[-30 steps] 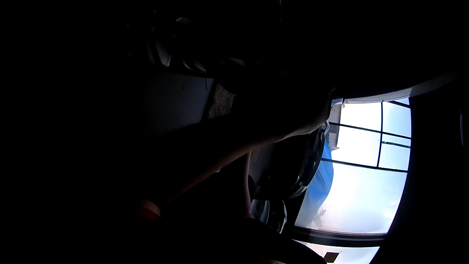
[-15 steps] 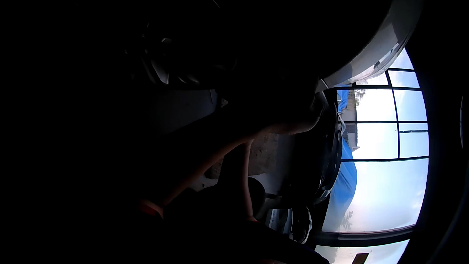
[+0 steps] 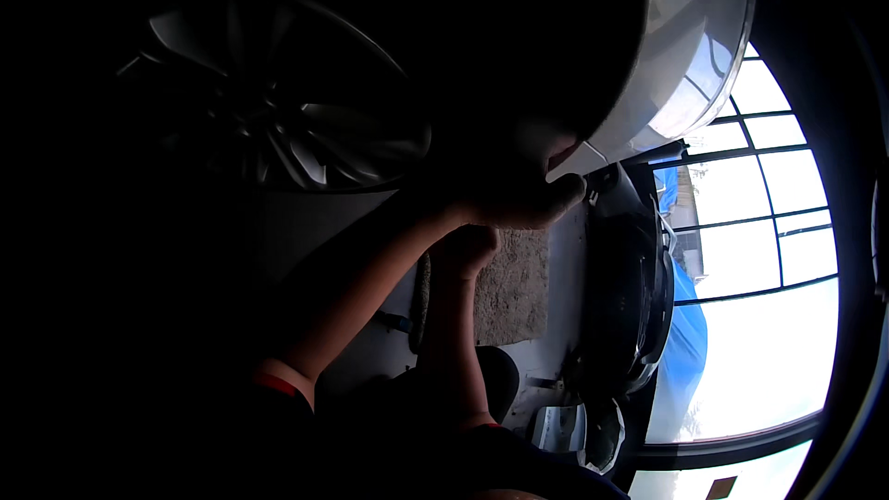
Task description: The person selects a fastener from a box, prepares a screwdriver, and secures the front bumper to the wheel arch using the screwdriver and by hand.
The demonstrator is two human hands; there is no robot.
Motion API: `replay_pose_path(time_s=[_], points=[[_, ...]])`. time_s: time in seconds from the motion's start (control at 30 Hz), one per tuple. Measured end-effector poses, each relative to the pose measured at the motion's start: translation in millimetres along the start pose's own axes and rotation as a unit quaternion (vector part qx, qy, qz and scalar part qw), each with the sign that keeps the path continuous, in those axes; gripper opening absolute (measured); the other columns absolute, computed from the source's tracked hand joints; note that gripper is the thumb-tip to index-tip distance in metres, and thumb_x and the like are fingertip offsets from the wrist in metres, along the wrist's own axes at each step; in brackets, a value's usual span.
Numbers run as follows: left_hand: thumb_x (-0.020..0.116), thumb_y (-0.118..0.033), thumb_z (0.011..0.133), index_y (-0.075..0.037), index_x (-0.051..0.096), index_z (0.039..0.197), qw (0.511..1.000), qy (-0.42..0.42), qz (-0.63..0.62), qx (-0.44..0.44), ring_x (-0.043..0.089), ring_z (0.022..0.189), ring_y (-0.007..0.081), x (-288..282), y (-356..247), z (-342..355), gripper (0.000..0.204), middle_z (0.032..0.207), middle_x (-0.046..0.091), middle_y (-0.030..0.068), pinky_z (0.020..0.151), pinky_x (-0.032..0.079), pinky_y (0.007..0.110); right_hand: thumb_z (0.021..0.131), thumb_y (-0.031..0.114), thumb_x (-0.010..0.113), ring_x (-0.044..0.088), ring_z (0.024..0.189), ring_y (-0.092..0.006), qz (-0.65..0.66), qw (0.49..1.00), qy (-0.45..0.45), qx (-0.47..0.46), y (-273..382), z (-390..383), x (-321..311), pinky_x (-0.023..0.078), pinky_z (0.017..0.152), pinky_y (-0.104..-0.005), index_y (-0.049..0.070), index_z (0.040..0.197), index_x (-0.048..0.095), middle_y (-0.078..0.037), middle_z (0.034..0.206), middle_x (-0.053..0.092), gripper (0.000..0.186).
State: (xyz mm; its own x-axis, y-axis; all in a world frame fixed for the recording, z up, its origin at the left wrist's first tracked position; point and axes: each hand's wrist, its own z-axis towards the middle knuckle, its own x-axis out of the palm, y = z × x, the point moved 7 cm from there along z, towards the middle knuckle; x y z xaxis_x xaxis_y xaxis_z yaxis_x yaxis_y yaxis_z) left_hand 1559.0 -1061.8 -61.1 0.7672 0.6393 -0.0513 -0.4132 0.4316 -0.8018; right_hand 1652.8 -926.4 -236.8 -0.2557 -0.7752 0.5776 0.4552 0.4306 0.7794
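Reaching up from the lower left, my left hand (image 3: 532, 207) is at the dark lower edge of a car's pale body panel (image 3: 690, 60). Its thumb side shows in outline, but shadow hides the other fingers and whatever they touch. Just below the left wrist is my right hand (image 3: 474, 248), rounded and closed in outline. What it holds, if anything, is lost in the dark. A small reddish patch (image 3: 561, 152) shows on the panel near the left fingertips. To the upper left of both hands is the car's spoked wheel (image 3: 306, 143), mostly in shadow.
Under the arms a rough grey-brown mat (image 3: 514, 287) lies on the floor. A large dark car part, seemingly a bumper (image 3: 625, 287), stands right of it. Farther down are pale, broken-looking parts (image 3: 560, 428). Behind are a paned window (image 3: 759, 352) and a blue tarp (image 3: 687, 338).
The picture is brighter and its view has shifted, so the wheel and mat show more clearly. My right hand now shows below the left wrist, where it was hidden before.
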Motion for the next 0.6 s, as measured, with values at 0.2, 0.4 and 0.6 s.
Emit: replay_pose_path(time_s=[0.2, 0.4, 0.6], points=[[0.054, -0.035, 0.095, 0.004, 0.051, 0.134, 0.993, -0.04, -0.109, 0.019, 0.061, 0.116, 0.032, 15.2, 17.3, 6.0, 0.056, 0.119, 0.062, 0.024, 0.097, 0.05, 0.045, 0.101, 0.02, 0.046, 0.063, 0.106, -0.0251, 0.162, 0.986, -0.036, 0.023, 1.3, -3.5, 47.4, 0.05, 0.095, -0.0377, -0.007, 0.116, 0.06, -0.016, 0.114, 0.065, 0.034], [0.047, -0.017, 0.094, 0.004, 0.056, 0.122, 0.983, -0.078, -0.163, 0.01, 0.06, 0.115, 0.0231, 12.0, 20.6, 0.3, 0.036, 0.117, 0.067, 0.0147, 0.103, 0.043, 0.037, 0.102, 0.028, 0.048, 0.051, 0.13, -0.0269, 0.244, 0.969, -0.022, 0.024, -13.2, 2.1, 64.2, 0.04, 0.111, -0.0428, -0.002, 0.142, 0.043, -0.015, 0.141, 0.052, 0.05], [0.048, -0.019, 0.093, -0.001, 0.058, 0.12, 0.979, -0.027, -0.198, 0.033, 0.06, 0.113, 0.0264, 24.7, 25.6, 6.2, 0.034, 0.113, 0.066, 0.0152, 0.1, 0.045, 0.039, 0.104, 0.037, 0.049, 0.042, 0.139, -0.0245, 0.206, 0.977, -0.024, -0.056, -1.3, 9.4, 60.5, 0.031, 0.117, -0.0432, 0.013, 0.151, 0.036, -0.007, 0.15, 0.045, 0.054]])
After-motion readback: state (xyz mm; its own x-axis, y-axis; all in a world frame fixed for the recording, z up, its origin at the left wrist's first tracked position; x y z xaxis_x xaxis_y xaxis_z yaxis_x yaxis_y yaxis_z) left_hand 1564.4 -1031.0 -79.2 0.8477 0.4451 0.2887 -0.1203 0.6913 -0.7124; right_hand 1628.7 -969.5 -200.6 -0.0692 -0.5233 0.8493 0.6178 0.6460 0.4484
